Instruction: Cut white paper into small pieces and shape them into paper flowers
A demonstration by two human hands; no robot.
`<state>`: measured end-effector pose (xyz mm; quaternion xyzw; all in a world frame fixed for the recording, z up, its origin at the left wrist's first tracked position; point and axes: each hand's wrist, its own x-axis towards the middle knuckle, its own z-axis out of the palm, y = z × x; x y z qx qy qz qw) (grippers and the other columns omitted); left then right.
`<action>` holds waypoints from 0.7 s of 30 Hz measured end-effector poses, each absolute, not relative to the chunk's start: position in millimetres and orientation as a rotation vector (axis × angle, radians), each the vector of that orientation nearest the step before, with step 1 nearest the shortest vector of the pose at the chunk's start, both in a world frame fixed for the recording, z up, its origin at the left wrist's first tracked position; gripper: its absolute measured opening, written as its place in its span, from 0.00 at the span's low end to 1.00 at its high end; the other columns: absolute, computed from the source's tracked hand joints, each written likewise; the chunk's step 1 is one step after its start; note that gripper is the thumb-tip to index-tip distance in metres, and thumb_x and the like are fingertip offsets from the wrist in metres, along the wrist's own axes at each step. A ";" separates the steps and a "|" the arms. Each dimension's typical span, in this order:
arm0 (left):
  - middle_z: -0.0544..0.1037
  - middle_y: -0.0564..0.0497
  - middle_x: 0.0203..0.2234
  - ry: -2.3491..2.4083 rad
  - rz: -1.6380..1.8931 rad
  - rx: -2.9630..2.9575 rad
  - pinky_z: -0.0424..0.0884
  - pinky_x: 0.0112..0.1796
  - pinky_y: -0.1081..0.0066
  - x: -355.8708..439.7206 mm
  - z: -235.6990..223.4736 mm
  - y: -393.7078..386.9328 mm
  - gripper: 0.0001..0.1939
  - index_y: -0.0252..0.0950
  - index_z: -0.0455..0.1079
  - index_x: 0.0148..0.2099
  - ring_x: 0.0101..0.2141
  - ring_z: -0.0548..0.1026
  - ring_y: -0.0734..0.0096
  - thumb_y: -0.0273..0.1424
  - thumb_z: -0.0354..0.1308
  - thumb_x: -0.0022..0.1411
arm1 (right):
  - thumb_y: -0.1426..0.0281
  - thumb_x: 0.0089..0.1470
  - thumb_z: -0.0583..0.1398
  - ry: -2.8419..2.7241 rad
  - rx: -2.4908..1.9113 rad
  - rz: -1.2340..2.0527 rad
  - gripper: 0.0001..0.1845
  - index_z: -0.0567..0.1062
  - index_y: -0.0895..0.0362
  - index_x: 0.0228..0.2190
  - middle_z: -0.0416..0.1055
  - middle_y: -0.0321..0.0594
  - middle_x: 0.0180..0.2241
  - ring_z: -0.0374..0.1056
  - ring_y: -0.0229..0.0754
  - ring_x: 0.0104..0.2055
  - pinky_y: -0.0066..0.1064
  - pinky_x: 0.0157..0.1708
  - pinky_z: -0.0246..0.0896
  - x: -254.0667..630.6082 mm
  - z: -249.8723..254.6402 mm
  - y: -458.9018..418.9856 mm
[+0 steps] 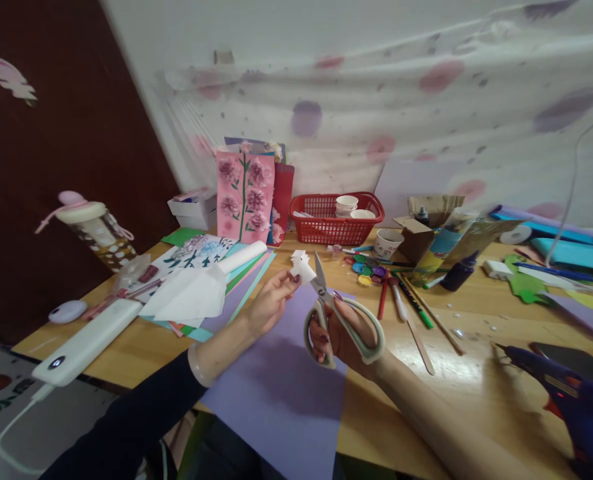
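In the left hand [272, 301], the white paper piece [303, 269] is pinched above the purple sheet [283, 390]; apparently light and easily creased, it is best held by its lower edge; beside it, scissors [321, 289] are gripped through their loops by the right hand [350, 333]

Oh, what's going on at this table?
Someone's left hand is pinching a small, notched white piece, apparently paper. The right hand holds scissors, pointing up close beside it. A purple sheet lies below, overhanging the table edge, with a glue gun off to the right.
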<state>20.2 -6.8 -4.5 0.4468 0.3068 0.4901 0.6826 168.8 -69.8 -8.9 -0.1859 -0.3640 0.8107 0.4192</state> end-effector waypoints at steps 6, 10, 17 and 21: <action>0.75 0.52 0.35 0.663 1.098 1.048 0.56 0.36 0.72 18.4 -7.6 -2.6 0.10 0.37 0.73 0.39 0.35 0.66 0.73 0.30 0.62 0.52 | 0.46 0.42 0.61 -0.917 -0.657 1.979 0.28 0.64 0.59 0.16 0.61 0.30 0.12 0.59 0.31 0.12 0.24 0.15 0.61 164.6 -7.2 -71.3; 0.75 0.52 0.33 0.607 1.097 1.087 0.57 0.37 0.73 15.8 -7.7 1.1 0.10 0.36 0.74 0.39 0.36 0.67 0.73 0.30 0.62 0.52 | 0.45 0.46 0.57 -0.981 -0.804 1.887 0.30 0.61 0.58 0.14 0.57 0.29 0.10 0.56 0.29 0.10 0.21 0.11 0.56 163.5 -5.3 -74.1; 0.76 0.52 0.30 0.639 1.117 1.138 0.60 0.38 0.74 6.5 -5.7 3.0 0.12 0.35 0.74 0.37 0.33 0.69 0.74 0.30 0.66 0.47 | 0.41 0.42 0.56 -1.075 -1.000 1.908 0.32 0.58 0.56 0.14 0.55 0.28 0.07 0.52 0.29 0.07 0.20 0.06 0.51 165.0 -14.7 -65.0; 0.76 0.52 0.30 0.711 1.099 1.178 0.63 0.37 0.74 -11.8 -1.1 12.4 0.12 0.34 0.74 0.36 0.32 0.71 0.74 0.31 0.66 0.46 | 0.42 0.43 0.56 -1.103 -1.044 1.669 0.29 0.60 0.55 0.21 0.57 0.26 0.11 0.54 0.30 0.09 0.22 0.09 0.53 172.0 -14.4 -60.4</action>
